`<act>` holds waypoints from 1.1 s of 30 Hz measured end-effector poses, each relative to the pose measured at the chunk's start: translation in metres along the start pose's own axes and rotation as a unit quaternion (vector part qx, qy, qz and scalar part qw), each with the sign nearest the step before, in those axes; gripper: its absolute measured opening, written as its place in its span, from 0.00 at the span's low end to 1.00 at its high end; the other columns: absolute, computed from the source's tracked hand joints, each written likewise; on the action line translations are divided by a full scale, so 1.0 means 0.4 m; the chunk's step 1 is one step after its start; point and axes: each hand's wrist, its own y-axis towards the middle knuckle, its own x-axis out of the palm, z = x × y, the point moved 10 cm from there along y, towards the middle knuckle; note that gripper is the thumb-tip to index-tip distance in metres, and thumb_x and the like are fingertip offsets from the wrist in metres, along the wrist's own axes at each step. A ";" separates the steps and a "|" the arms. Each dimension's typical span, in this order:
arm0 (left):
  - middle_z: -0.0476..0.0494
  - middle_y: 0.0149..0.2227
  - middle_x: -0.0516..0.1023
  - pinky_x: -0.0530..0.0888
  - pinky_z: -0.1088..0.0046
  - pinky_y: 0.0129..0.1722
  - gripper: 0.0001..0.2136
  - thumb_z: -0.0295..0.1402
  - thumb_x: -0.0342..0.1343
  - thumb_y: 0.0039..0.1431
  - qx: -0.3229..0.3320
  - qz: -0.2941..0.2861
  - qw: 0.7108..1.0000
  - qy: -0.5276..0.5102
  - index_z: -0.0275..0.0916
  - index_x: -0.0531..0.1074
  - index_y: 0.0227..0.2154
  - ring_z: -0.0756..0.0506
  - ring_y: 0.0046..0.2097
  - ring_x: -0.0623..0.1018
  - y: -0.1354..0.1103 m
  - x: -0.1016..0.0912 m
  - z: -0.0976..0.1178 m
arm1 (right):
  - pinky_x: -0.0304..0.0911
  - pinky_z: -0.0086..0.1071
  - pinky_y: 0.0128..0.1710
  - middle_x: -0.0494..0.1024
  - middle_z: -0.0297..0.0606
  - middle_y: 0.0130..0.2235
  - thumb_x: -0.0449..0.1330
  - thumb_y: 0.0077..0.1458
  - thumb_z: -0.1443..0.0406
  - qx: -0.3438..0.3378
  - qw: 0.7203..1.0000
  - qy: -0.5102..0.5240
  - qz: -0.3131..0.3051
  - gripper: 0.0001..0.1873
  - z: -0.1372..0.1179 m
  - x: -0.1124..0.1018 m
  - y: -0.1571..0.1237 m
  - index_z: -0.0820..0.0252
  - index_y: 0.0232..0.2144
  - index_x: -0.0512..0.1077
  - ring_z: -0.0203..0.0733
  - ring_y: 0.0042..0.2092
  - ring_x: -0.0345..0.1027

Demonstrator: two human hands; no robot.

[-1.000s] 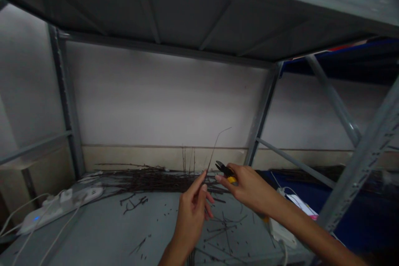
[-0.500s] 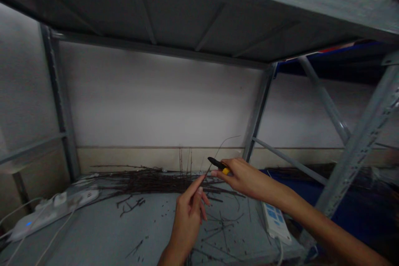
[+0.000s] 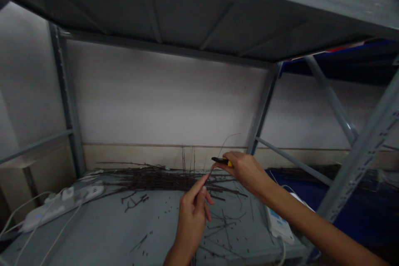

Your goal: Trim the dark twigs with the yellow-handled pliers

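My left hand [image 3: 193,212] is closed in a pinch, thumb and index finger on a thin dark twig [image 3: 210,172]. The twig slants up to the right past my right hand and ends in a fine curved tip above it. Wrapped in my right hand [image 3: 241,168] is a small black-and-yellow hand tool [image 3: 220,160]; its black end pokes out to the left, close to the twig. The fingers hide most of the tool, so its exact kind does not show. Behind both hands lies a pile of dark twigs [image 3: 149,179] along the back of the shelf.
Cut twig bits [image 3: 135,201] and crumbs lie scattered on the grey shelf surface [image 3: 106,228]. A white power strip [image 3: 62,208] with cables is at left, and a white device with blue labels [image 3: 280,224] at right. Metal uprights [image 3: 264,108] and an upper shelf [image 3: 187,12] frame the space.
The view has shifted slightly, so everything sits a little further right. My right hand has tilted and the tool now lies more level, with less yellow showing. The left hand keeps its pinch.
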 end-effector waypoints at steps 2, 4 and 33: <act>0.48 0.29 0.73 0.63 0.80 0.17 0.27 0.51 0.51 0.67 -0.008 -0.004 1.000 -0.004 0.39 0.71 0.60 0.55 0.19 0.66 -0.009 0.006 -0.002 | 0.61 0.33 0.32 0.81 0.47 0.35 0.55 0.64 0.47 -0.002 0.999 -0.042 0.013 0.23 0.001 -0.001 0.007 0.60 0.33 0.74 0.48 0.34 0.76; 0.48 0.29 0.73 0.62 0.80 0.17 0.28 0.52 0.51 0.66 -0.021 -0.006 1.000 -0.005 0.39 0.71 0.61 0.54 0.19 0.66 -0.018 0.009 -0.009 | 0.59 0.33 0.30 0.81 0.47 0.34 0.56 0.64 0.48 -0.003 0.998 -0.056 0.000 0.21 0.007 0.014 0.017 0.59 0.33 0.75 0.49 0.34 0.76; 0.36 0.66 0.59 0.63 0.46 0.63 0.18 0.39 0.53 0.67 0.183 0.193 0.926 0.266 0.48 0.74 0.57 0.32 0.67 0.60 0.086 -0.230 0.162 | 0.59 0.28 0.19 0.69 0.34 0.14 0.56 0.58 0.43 0.172 0.843 0.508 -0.049 0.32 -0.167 0.321 -0.022 0.61 0.18 0.75 0.38 0.17 0.65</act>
